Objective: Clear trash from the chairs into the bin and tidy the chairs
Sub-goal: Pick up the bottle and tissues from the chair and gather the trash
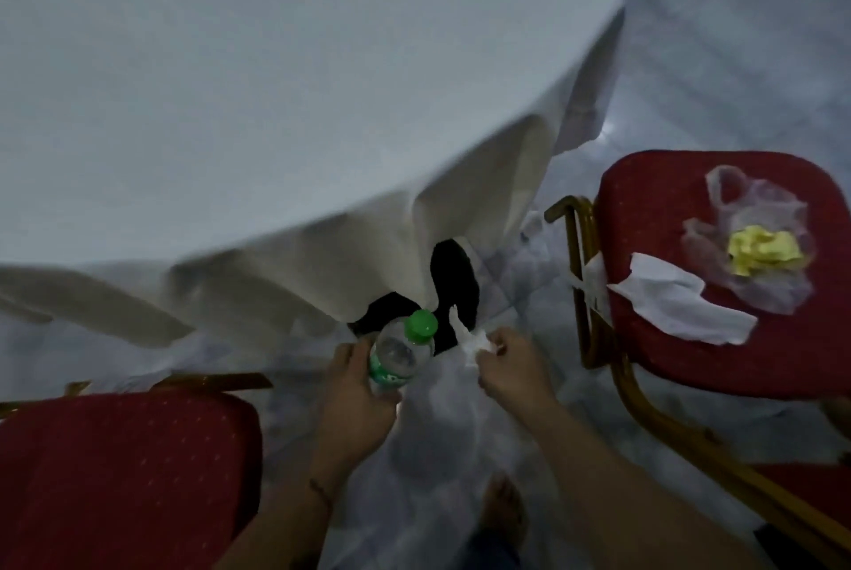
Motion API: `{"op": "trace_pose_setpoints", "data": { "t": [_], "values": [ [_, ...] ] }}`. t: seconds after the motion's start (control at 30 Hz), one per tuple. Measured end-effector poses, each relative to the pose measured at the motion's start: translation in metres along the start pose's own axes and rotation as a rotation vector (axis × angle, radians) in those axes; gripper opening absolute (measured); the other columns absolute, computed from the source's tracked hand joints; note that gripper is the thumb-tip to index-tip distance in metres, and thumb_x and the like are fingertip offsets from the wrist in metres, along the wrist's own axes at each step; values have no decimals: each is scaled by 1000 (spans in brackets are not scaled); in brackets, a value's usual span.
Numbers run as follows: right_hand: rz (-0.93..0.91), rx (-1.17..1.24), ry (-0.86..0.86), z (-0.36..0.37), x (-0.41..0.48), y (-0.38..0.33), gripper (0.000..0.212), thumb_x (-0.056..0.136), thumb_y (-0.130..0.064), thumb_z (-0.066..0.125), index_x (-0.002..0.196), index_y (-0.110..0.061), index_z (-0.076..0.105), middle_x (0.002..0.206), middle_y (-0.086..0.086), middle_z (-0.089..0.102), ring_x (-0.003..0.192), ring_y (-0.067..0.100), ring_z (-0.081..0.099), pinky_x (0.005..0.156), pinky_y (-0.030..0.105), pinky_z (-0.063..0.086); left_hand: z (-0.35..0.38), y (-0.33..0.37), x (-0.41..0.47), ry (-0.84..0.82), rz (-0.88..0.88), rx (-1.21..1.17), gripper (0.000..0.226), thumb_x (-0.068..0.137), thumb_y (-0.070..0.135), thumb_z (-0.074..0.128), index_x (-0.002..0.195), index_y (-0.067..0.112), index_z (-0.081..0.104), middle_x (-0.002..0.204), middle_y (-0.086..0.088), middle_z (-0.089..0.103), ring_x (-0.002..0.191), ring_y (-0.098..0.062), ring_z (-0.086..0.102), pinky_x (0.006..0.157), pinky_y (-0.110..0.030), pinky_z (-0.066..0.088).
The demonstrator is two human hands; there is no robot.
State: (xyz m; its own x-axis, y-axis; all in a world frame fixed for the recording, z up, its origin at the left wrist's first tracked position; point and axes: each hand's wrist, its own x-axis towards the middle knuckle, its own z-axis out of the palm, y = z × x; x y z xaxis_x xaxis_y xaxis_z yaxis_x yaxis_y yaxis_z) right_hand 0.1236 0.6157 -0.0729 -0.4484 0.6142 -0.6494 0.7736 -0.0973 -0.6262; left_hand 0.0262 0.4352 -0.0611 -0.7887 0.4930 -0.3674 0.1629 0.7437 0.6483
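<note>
**Bottle and bag held between two chairs**

Head view: we note the left hand [357,390] wrapped around a clear plastic bottle with a green cap [401,350], tilted, cap pointing away. The right hand [511,369] pinches the crumpled edge of a thin white translucent plastic bag [442,440] that hangs below both hands; its contents are too dim to make out. The red padded chair at right [663,339], cut off by the frame edge, carries a torn white paper napkin [681,297] and a clear plastic bag [760,228] holding a crumpled yellow wrapper [762,249]. The red chair at lower left [119,473] is partly cropped. A white tablecloth [276,86] drapes over the table, hiding everything beneath it.
</note>
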Motion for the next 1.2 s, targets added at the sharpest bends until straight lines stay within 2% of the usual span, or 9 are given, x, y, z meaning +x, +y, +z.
{"op": "trace_pose_setpoints", "data": {
  "t": [0.23, 0.37, 0.5, 0.57, 0.63, 0.73, 0.9, 1.07, 1.2],
  "values": [
    [6, 27, -65, 44, 91, 20, 9, 89, -8, 55, 93, -1, 59, 85, 10, 63, 78, 25, 63, 66, 31, 53, 56, -44, 87, -66, 25, 107, 58, 66, 16, 63, 123, 12, 58, 109, -15, 65, 96, -37, 62, 79, -42, 53],
    [57, 184, -111, 73, 131, 29, 30, 87, -10, 60, 117, -7, 61, 109, 13, 65, 101, 32, 67, 88, 38, 57, 78, -63, 138, -99, -7, 164, 56, 72, 21, 60, 126, 7, 56, 119, -15, 63, 109, -38, 59, 92, -47, 50],
    [126, 340, -90, 89, 144, 46, 29, 85, 1, 57, 114, 2, 61, 107, 17, 64, 106, 44, 64, 90, 50, 56, 87, -72, 164, -227, -132, 230, 36, 91, 25, 56, 117, 1, 63, 125, -19, 60, 119, -35, 54, 94, -32, 41],
    [155, 360, -106, 92, 140, 52, 31, 86, -1, 59, 114, -11, 62, 114, 11, 62, 108, 35, 64, 95, 49, 55, 87, -76, 172, -280, -178, 210, 26, 94, 24, 57, 107, 4, 67, 125, -19, 62, 117, -36, 57, 89, -32, 42],
    [184, 368, -117, 89, 131, 57, 34, 81, -6, 63, 112, -21, 61, 121, 10, 63, 106, 29, 66, 90, 40, 58, 85, -79, 175, -307, -236, 208, 20, 94, 21, 59, 98, 3, 68, 123, -22, 63, 114, -40, 58, 88, -34, 43],
    [233, 397, -106, 79, 118, 60, 31, 82, -8, 63, 110, -20, 63, 115, 12, 66, 100, 28, 69, 73, 29, 55, 82, -69, 164, -288, -182, 243, 29, 93, 12, 58, 116, -6, 63, 119, -22, 62, 113, -41, 57, 95, -42, 47],
    [270, 410, -45, 39, 85, 53, 21, 89, -9, 61, 108, -17, 66, 96, 10, 71, 85, 26, 71, 70, 35, 56, 78, -40, 121, -393, -138, 246, 36, 92, 9, 56, 128, 9, 56, 119, -13, 63, 107, -29, 60, 94, -37, 50],
    [265, 451, 58, -18, 47, 37, 20, 91, -5, 58, 104, -18, 65, 98, 11, 70, 83, 23, 69, 70, 36, 57, 77, 14, 89, -418, -31, 189, 28, 96, 14, 50, 121, 18, 63, 106, -9, 70, 80, -21, 64, 71, -27, 48],
    [258, 511, 117, -57, 23, 24, 22, 89, -3, 57, 97, -22, 64, 99, 12, 69, 75, 19, 66, 60, 28, 50, 75, 65, 66, -457, 41, 127, 23, 92, 12, 54, 104, 30, 61, 92, -4, 72, 77, -16, 68, 72, -26, 53]
  ]
}}
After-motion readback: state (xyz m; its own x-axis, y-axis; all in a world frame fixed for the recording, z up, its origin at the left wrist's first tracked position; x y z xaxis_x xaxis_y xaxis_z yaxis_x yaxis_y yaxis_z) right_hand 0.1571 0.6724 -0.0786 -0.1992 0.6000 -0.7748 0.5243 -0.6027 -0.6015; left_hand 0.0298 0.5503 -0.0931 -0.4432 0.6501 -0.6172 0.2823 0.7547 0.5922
